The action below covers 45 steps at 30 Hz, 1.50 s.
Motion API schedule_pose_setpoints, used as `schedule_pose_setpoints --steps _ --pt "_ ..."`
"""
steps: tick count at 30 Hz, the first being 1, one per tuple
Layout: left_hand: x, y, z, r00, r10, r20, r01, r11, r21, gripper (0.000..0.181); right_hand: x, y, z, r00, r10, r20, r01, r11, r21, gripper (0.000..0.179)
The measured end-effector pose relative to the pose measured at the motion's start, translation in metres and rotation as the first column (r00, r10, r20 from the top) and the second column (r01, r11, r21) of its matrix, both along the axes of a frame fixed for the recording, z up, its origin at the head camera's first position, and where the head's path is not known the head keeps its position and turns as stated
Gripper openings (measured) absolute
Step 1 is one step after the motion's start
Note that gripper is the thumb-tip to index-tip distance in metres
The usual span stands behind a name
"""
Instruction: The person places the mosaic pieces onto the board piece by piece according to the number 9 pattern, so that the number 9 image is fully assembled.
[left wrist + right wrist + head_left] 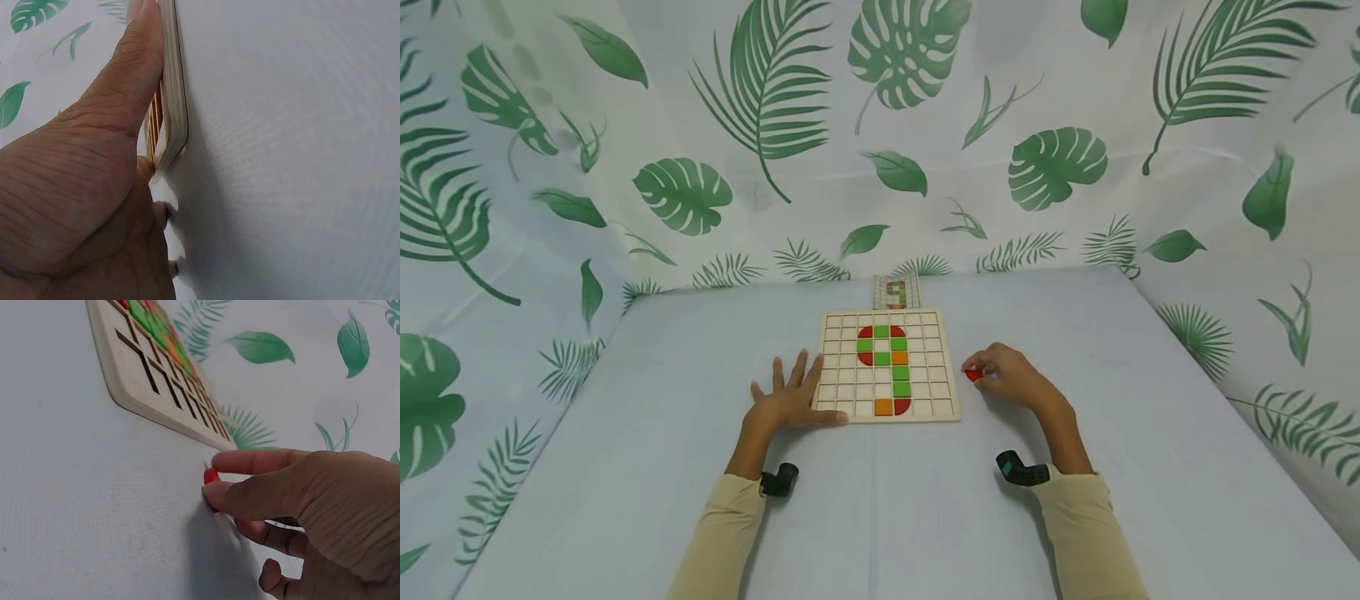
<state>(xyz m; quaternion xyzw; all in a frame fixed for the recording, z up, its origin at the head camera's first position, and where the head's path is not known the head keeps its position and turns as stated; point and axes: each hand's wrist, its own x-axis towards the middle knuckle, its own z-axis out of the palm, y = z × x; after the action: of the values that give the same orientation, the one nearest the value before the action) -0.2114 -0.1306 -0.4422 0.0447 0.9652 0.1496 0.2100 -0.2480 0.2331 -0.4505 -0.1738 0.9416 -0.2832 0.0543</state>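
A wooden grid board [850, 392] lies on the table, with red, green and orange tiles [901, 373] set in a figure like a 9. At its lower left corner my left hand [786, 407] rests with fingers spread, the thumb along the front edge. In the left wrist view the thumb [128, 81] touches the board's side [178, 106]. Just right of the board, my right hand [1011, 377] pinches a red tile [973, 375] between thumb and finger. The right wrist view shows that red tile [211, 476] partly covered by the fingertips, apart from the board.
Behind the board a small pattern card [896, 292] with a similar coloured figure leans near the back wall. A pale cloth [625, 467] covers the table. Leaf-printed fabric [955, 225] hangs behind and at both sides.
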Motion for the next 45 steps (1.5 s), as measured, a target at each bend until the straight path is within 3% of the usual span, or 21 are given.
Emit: schedule_pose_setpoints --steps 10,21,35,45 --pt "-0.0011 -0.0014 -0.0042 1.0 0.0 -0.002 0.0 1.0 0.003 0.114 0.0004 0.0019 0.0037 0.997 -0.062 0.042 0.062 0.998 0.002 0.025" --pt "-0.0011 -0.0018 -0.0017 1.0 -0.003 -0.004 0.003 1.0 0.012 0.114 -0.0057 0.0035 0.0049 0.999 -0.027 0.035 0.025 0.999 0.045 0.013" --pt "0.0 -0.0015 -0.001 1.0 0.001 -0.015 0.0 1.0 0.021 0.113 -0.0028 0.0032 0.0069 0.998 -0.025 0.056 0.021 0.997 0.068 0.012" --pt "0.0012 -0.0013 0.002 1.0 0.006 -0.015 -0.005 1.0 0.026 0.113 0.0005 -0.0006 0.0083 1.0 0.008 -0.011 -0.008 0.998 0.059 0.015"
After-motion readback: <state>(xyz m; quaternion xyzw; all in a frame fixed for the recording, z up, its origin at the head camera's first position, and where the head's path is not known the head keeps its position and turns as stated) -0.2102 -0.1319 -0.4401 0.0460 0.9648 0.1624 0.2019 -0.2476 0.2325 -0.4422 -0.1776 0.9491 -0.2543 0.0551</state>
